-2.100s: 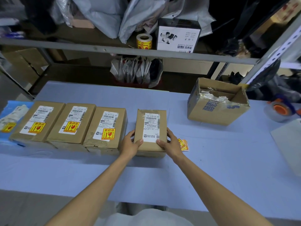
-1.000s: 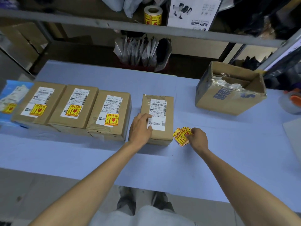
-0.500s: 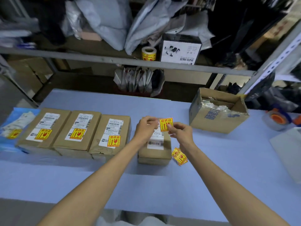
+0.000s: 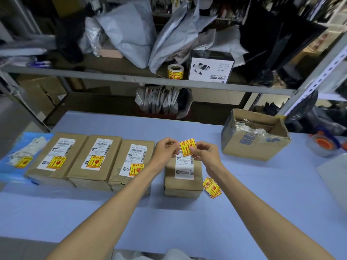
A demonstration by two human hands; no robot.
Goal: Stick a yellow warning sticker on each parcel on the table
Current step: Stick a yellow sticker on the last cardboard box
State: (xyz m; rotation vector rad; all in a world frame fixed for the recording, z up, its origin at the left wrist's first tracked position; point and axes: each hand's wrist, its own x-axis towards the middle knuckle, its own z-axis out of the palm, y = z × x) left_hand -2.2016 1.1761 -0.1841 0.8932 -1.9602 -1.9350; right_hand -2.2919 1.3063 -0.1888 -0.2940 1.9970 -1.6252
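Where the sticker was held: a yellow warning sticker point(image 4: 186, 147) was kept upright in the air above the far end of the bare parcel point(image 4: 183, 177), apart from its top.
Left hand point(image 4: 164, 152): the sticker's left edge was pinched between thumb and fingertips, the other fingers curled.
Right hand point(image 4: 206, 154): the sticker's lower right edge was pinched in the same way.
Bare parcel: a small brown box was set on the table point(image 4: 187, 222) below both hands; only a white shipping label was seen on its top, whose far part was hidden by the hands.
Stickered parcels: the first parcel point(image 4: 56, 158), second parcel point(image 4: 93, 158) and third parcel point(image 4: 131, 162) were ranged side by side to the left, each marked with a yellow sticker on its white label; the third one's near right corner was crossed by the left forearm.
Blue packet point(image 4: 18, 156): it was laid at the far left edge, a yellow sticker borne on it too.
Loose stickers point(image 4: 212, 187): a small fanned pile was left on the table, just beside the bare parcel's near right corner.
Open carton point(image 4: 253, 139): it was placed far right, with clear plastic seen inside.
Tape dispenser point(image 4: 324, 145): it was seen at the right edge, beyond the carton.
Shelf point(image 4: 131, 79): a sticker roll point(image 4: 175, 72) and a white box point(image 4: 211, 69) were stood on it behind the table, with grey mailer bags point(image 4: 131, 30) heaped above.
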